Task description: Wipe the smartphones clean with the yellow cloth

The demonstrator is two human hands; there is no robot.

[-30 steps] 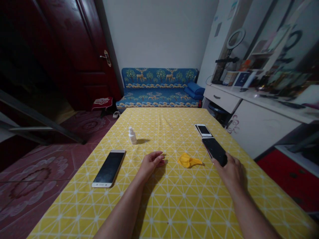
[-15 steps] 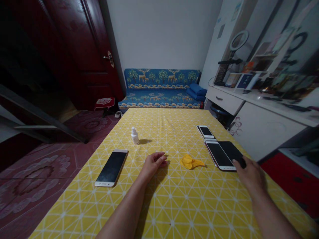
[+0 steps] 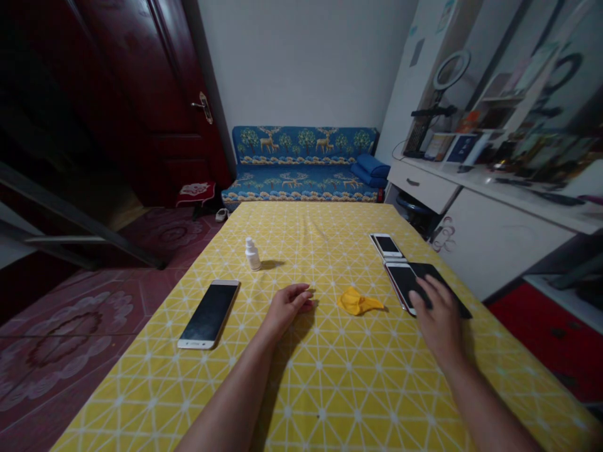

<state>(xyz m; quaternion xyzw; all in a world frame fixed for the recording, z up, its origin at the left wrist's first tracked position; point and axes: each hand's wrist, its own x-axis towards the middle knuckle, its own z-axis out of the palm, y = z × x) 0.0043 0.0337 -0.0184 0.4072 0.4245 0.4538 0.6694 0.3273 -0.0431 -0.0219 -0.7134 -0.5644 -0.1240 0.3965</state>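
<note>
My right hand (image 3: 439, 314) lies over the right-hand phones with its fingers apart. Its fingertips cover part of a white-framed phone (image 3: 399, 280) and part of a dark flat slab (image 3: 459, 300) beside it; I cannot tell whether they press on either. A smaller white phone (image 3: 387, 245) lies just beyond. My left hand (image 3: 288, 306) rests on the tablecloth, loosely curled, nothing in it. Between the two hands is a crumpled yellow cloth (image 3: 354, 302). Left of my left hand lies a large phone with a dark screen (image 3: 210, 312), and a white spray bottle (image 3: 253, 256) stands upright farther back.
A yellow patterned cloth covers the table (image 3: 325, 389). Behind it stands a blue sofa (image 3: 301, 176) with deer on it. On the right is a white cabinet (image 3: 499, 220) with a ring light (image 3: 452, 70) and clutter. To the left are a dark red door (image 3: 141, 94) and a small stool (image 3: 195, 193).
My right hand has moved left from the dark slab's near right corner to over the white-framed phone, and its fingers have spread. My left hand stays in place. The view shifted slightly.
</note>
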